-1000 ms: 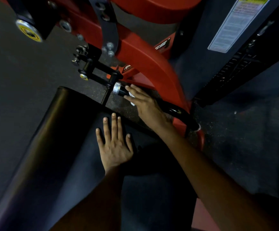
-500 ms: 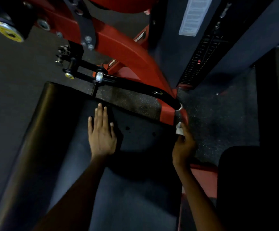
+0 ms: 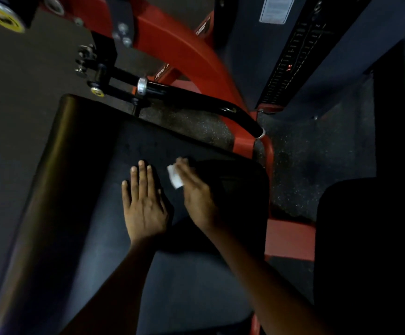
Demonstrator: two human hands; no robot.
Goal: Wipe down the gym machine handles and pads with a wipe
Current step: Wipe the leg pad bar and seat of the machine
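Observation:
A large black pad point(image 3: 95, 226) of the gym machine fills the lower left of the view. My left hand point(image 3: 143, 204) lies flat on it, fingers straight and together. Just to its right, my right hand point(image 3: 196, 194) holds a small white wipe point(image 3: 175, 177) down against the pad; the wipe sticks out from under the fingers on the thumb side. The thumb is hidden and the hand is blurred. Beyond the pad's far edge runs a black handle bar point(image 3: 196, 100) with a silver collar point(image 3: 142, 85).
The red machine frame point(image 3: 191, 52) arches over the handle bar and comes down at the pad's right corner. A dark weight stack housing point(image 3: 290, 56) stands at the upper right. A second black pad point(image 3: 365, 238) sits at the right, with speckled rubber floor point(image 3: 305, 160) between.
My right hand left the handle bar, passed the red frame end at the pad's right corner, and now sits on the pad beside my left hand. The left hand stayed flat.

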